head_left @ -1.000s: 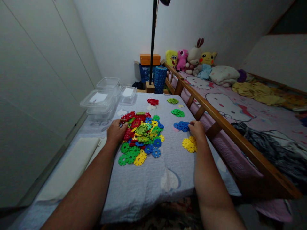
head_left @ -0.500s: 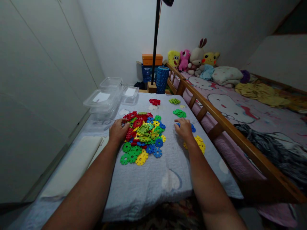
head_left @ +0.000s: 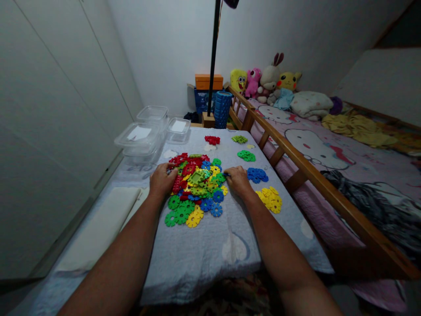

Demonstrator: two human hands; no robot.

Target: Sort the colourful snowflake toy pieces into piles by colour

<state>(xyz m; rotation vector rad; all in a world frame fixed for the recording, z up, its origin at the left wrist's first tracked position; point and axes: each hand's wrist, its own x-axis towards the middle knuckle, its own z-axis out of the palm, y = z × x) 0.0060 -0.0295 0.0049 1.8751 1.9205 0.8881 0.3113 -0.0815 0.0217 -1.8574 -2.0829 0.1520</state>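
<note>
Plastic pieces [head_left: 216,210], one mixed heap [head_left: 199,186], two hands [head_left: 162,180] [head_left: 238,180], five single-colour piles [head_left: 257,175]

Multicoloured notched pieces [head_left: 197,177] lie heaped left of a blue pile [head_left: 258,175].

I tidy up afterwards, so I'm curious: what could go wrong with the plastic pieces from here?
The mixed pile is heaped with overlapping pieces, so the right hand at its edge might make some slide.
The right forearm passes close beside the yellow pile and could brush it.
The blue pile lies near the yellow one, so strays might mix.
</note>
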